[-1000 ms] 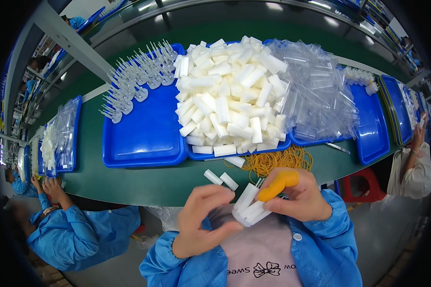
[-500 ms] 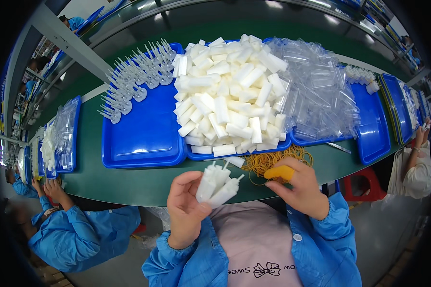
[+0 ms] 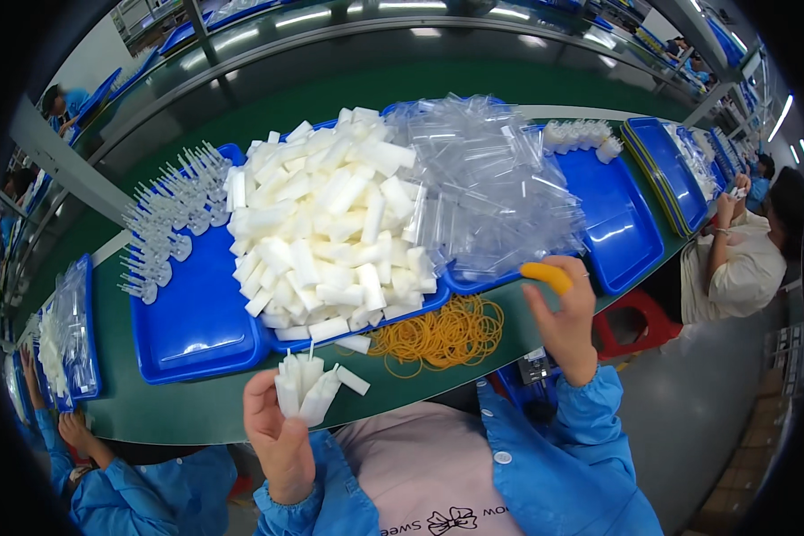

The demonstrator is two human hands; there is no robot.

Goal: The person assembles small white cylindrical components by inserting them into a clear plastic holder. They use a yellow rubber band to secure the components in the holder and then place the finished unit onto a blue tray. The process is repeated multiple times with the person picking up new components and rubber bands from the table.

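My left hand [image 3: 280, 438] is closed around a bundle of white tube-like pieces [image 3: 305, 386] with thin stems sticking up from their tops. One more white piece [image 3: 353, 381] slants out at the bundle's right; whether it belongs to the bundle I cannot tell. My right hand [image 3: 563, 313] is raised at the front edge of the tray of clear plastic tubes [image 3: 496, 183]. Its index finger wears a yellow finger cot [image 3: 547, 275], thumb and finger are apart, and nothing shows between them. A pile of orange rubber bands [image 3: 442, 335] lies on the table between my hands.
White foam pieces [image 3: 326, 223] are heaped in the middle blue tray. Left of it, a blue tray [image 3: 196, 322] carries thin-stemmed parts [image 3: 165, 223] along its far side. Another blue tray [image 3: 612, 232] stands at right, with small white parts [image 3: 581, 136] behind. Co-workers sit on both sides.
My right hand has moved away from the bundle toward the clear tubes, its thumb and finger spreading. The view has turned, so trays and left hand appear farther left.
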